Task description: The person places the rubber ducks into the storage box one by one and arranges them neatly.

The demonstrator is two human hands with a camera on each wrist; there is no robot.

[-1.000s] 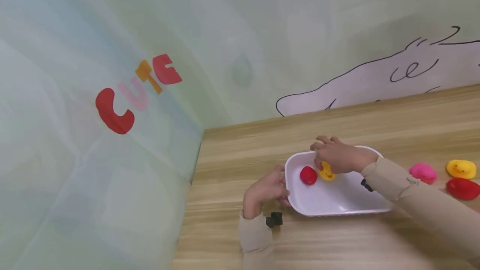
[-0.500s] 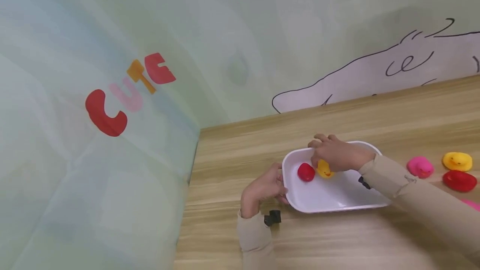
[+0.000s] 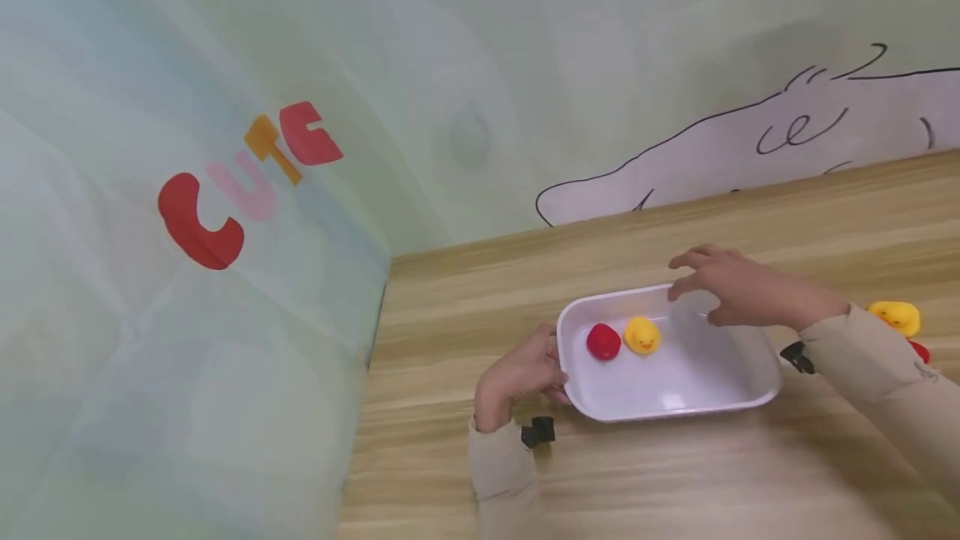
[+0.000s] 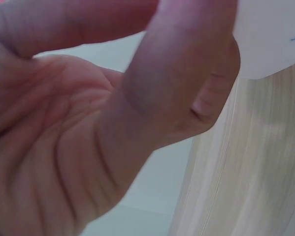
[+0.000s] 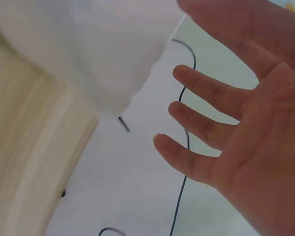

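A white plastic tray (image 3: 697, 386) lies on the wood-grain table. Inside, near its left end, a red rubber duck (image 3: 603, 342) sits beside a yellow rubber duck (image 3: 642, 335). My left hand (image 3: 521, 369) grips the tray's left end, thumb at the rim and fingers curled; the left wrist view shows the bent fingers close up. Over the tray's back right edge hovers my right hand (image 3: 738, 286), fingers spread and holding nothing. In the right wrist view, those fingers (image 5: 201, 125) stand apart beside the tray's blurred white side (image 5: 88, 54).
Right of the tray, another yellow duck (image 3: 896, 317) and a red duck (image 3: 918, 351) lie on the table (image 3: 442, 298), partly behind my right sleeve. A wall with a line drawing (image 3: 810, 140) rises behind; another with red, pink and orange letters (image 3: 202, 223) stands left.
My right hand has let go of the yellow duck inside the tray and moved up and to the right, its fingers spreading. The left hand stays at the tray's end.
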